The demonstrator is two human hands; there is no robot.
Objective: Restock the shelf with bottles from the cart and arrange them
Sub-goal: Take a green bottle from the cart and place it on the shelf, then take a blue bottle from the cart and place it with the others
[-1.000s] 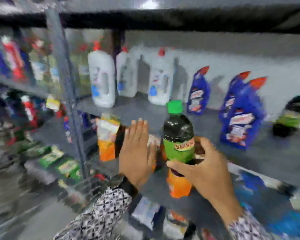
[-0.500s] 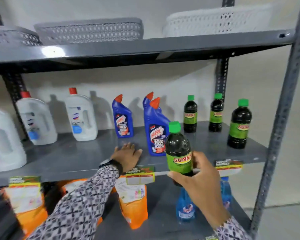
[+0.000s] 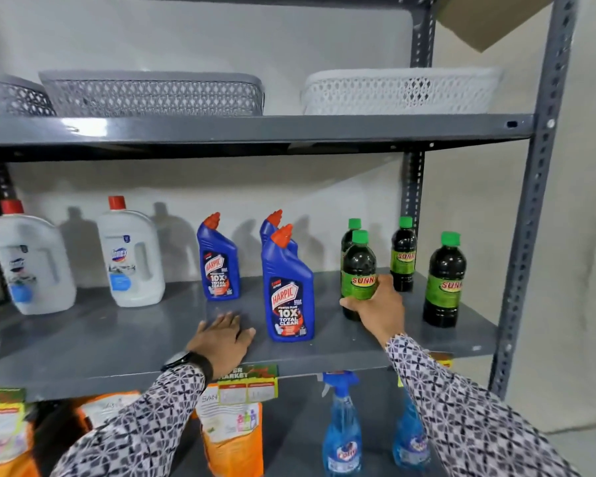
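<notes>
My right hand (image 3: 375, 306) grips a dark Sunny bottle (image 3: 358, 266) with a green cap and green label, standing it upright on the grey middle shelf (image 3: 117, 342), right of a blue Harpic bottle (image 3: 288, 287). Directly behind it stands another dark green-capped bottle (image 3: 351, 228), mostly hidden. Two more stand to the right, one at the back (image 3: 403, 258) and one nearer the front (image 3: 444, 280). My left hand (image 3: 224, 339) lies flat on the shelf, palm down, holding nothing, just left of the front Harpic bottle.
Two more blue Harpic bottles (image 3: 219, 259) stand further back and white Domex jugs (image 3: 129, 256) to the left. Grey (image 3: 152, 94) and white baskets (image 3: 399, 91) sit on the shelf above. Orange pouches (image 3: 233, 435) and blue spray bottles (image 3: 341, 428) fill the shelf below. A steel upright (image 3: 530, 235) bounds the right side.
My right hand has carried the Sunny bottle forward from in front of the shelf edge onto the shelf. My left hand stays flat on the shelf. The view has moved closer.
</notes>
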